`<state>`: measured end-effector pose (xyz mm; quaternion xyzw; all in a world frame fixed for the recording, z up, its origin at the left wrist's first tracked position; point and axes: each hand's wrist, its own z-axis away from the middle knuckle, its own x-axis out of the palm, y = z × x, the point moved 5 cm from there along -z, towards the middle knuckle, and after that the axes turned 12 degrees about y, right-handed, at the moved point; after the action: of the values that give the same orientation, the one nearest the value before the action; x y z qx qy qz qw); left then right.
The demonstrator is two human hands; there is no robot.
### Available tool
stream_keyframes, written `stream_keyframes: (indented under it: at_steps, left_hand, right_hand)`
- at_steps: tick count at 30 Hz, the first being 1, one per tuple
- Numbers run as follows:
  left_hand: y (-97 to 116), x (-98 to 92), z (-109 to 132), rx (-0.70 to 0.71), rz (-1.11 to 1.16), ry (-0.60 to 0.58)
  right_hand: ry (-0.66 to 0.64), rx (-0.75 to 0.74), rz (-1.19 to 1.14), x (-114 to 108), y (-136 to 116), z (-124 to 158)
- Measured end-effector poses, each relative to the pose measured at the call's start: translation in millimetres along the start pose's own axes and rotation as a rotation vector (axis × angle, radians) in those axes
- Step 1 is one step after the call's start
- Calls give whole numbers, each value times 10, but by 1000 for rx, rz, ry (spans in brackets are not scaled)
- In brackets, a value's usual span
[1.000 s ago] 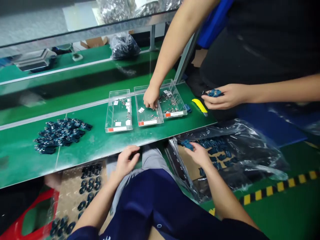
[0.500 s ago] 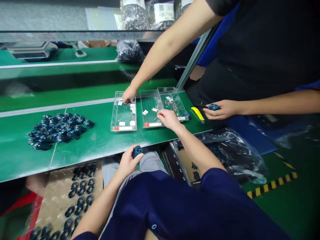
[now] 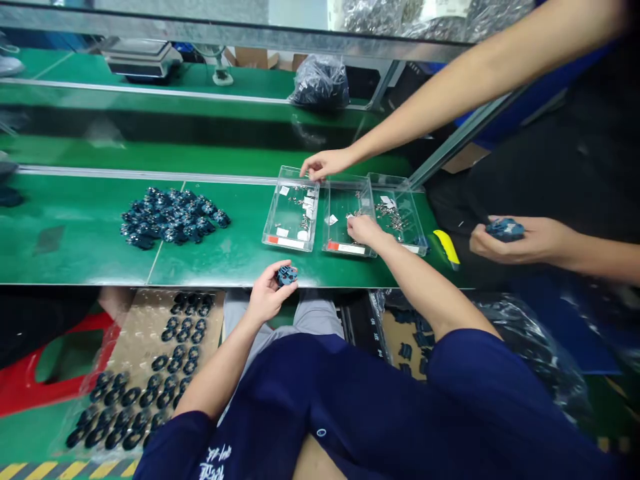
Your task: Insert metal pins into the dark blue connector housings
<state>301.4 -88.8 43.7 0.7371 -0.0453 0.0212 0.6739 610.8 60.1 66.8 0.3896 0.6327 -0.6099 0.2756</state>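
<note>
My left hand (image 3: 266, 293) grips a small dark blue plastic part (image 3: 287, 275) at the front edge of the green bench. Inside the middle clear tray (image 3: 336, 230), the fingers of my right hand (image 3: 367, 230) are pinched together low over small metal pieces. What they hold, if anything, is too small to make out. To its left stands another clear tray (image 3: 276, 217), and to its right a third clear tray (image 3: 413, 227); both contain small metal pieces and white paper slips. A heap of dark blue assembled parts (image 3: 173, 217) lies on the bench at left.
A co-worker's hand (image 3: 327, 163) is over the left tray's back edge; their other hand (image 3: 525, 241) holds a blue part. A yellow cutter (image 3: 446, 248) lies right of the trays. Below the bench, cardboard (image 3: 143, 333) bears rows of dark rings. A red stool (image 3: 30, 373) stands at lower left.
The view has swung, so the bench things appear further right. The co-worker's hand has risen from inside the left tray to its back edge. My left hand still holds its blue part.
</note>
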Motion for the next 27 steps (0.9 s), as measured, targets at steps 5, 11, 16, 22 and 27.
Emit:
stream_keyframes:
  at_steps: [5, 11, 16, 22, 27]
  left_hand:
    - [-18, -30, -14, -22, -6, 47]
    - [170, -6, -8, 211, -240, 77]
    - [375, -38, 68, 394, -418, 126]
    - [463, -65, 140, 550, -556, 153]
    - [426, -38, 158, 601, -623, 83]
  right_hand:
    - [43, -19, -274, -153, -522, 707]
    - [-233, 41, -1007, 173, -1270, 1631]
    - [-133, -141, -858, 217, -1452, 1667]
    - [-191, -168, -716, 302, -1487, 1672]
    - [-283, -261, -577, 284, -1525, 1669]
